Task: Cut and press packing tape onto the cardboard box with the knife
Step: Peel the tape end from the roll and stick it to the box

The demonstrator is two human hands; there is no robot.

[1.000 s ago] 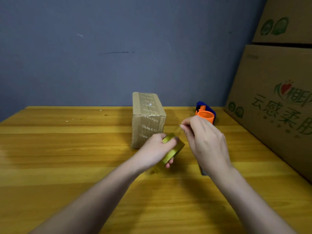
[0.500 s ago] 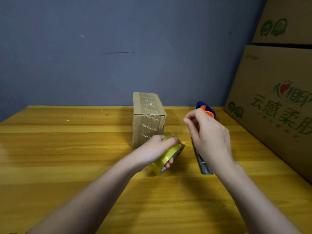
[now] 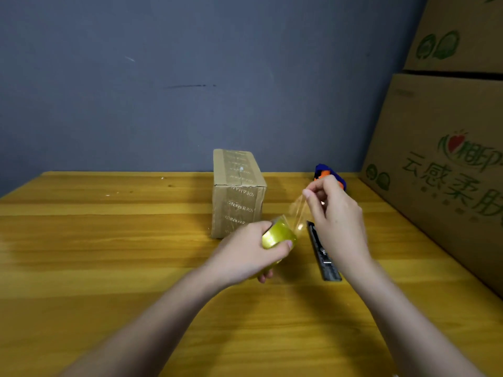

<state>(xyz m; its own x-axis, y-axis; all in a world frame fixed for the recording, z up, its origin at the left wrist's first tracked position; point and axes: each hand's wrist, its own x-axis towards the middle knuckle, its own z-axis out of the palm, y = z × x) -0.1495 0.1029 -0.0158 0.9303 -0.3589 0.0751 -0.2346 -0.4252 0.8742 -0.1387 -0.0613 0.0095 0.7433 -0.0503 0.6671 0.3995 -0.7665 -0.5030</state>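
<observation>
1. Wooden yellow-brown table [image 3: 114,268] is seen filling the near and middle field; both bare forearms are extended over it from the near edge.
2. Left hand [image 3: 245,254] is wrapped around a yellow glossy roll of packing tape [image 3: 277,234], held just above the table, near centre.
3. Right hand [image 3: 336,219] is raised right of the roll, fingertips [image 3: 307,193] pinched on the free end of a clear tape strip [image 3: 295,213] stretched up from the roll.
4. Dark slim metal utility knife [image 3: 324,257] is laid flat on the table, partly covered by the right hand, ungripped.
5. Small brown cardboard box [image 3: 238,194], already taped along its top seam, is stood just beyond the roll.
6. Blue-and-orange object [image 3: 330,174] is partly hidden behind the right hand; type cannot be told.
7. Large printed cardboard cartons [image 3: 446,159] are stacked at far right, against a grey-blue wall [image 3: 190,77].
</observation>
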